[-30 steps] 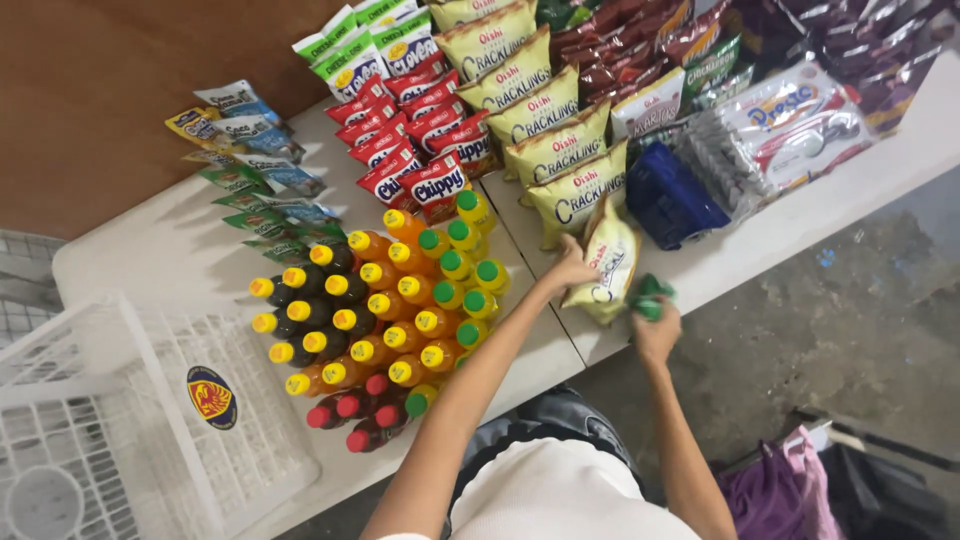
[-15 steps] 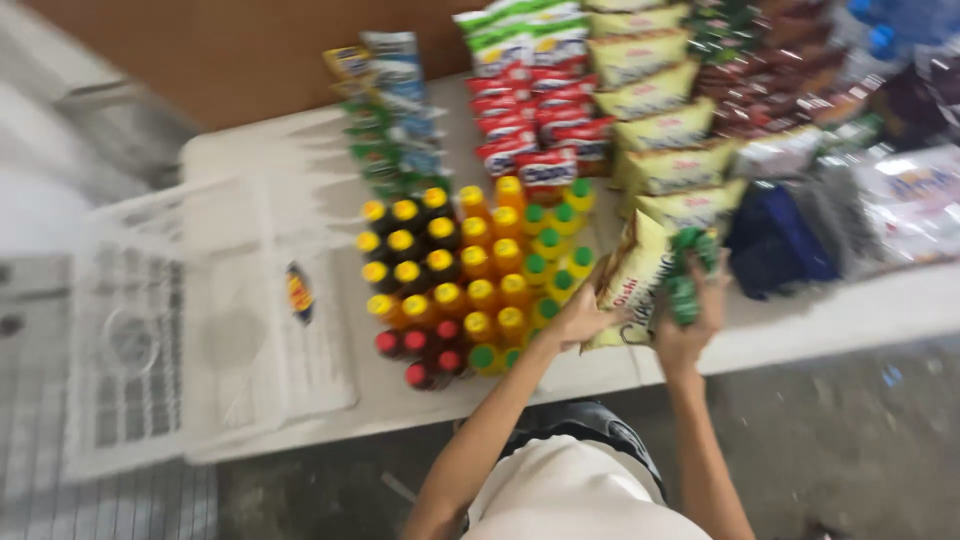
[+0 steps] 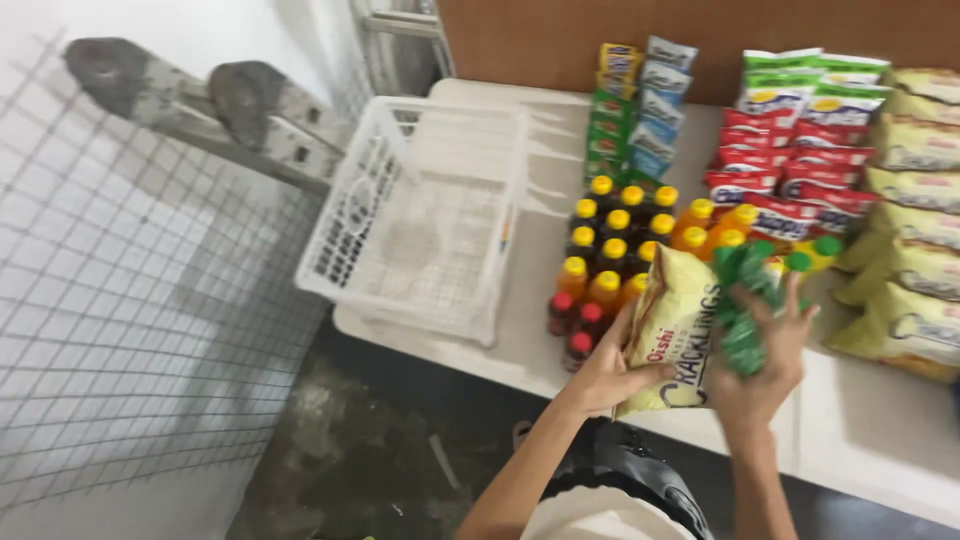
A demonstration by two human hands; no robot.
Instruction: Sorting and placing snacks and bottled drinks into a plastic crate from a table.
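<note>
Left hand (image 3: 610, 372) clamped on the lower left edge of a yellow snack bag (image 3: 672, 330), held upright above the white table (image 3: 870, 430), just in front of the bottles (image 3: 625, 245). Right hand (image 3: 765, 365) closed around a crumpled green packet (image 3: 745, 305), pressed against the right side of the same bag. Bottles with yellow, red and green caps standing in rows behind. White plastic basket (image 3: 425, 215) lying at the left end of the table, well apart from both hands. Rows of snack packs (image 3: 850, 160) further right
</note>
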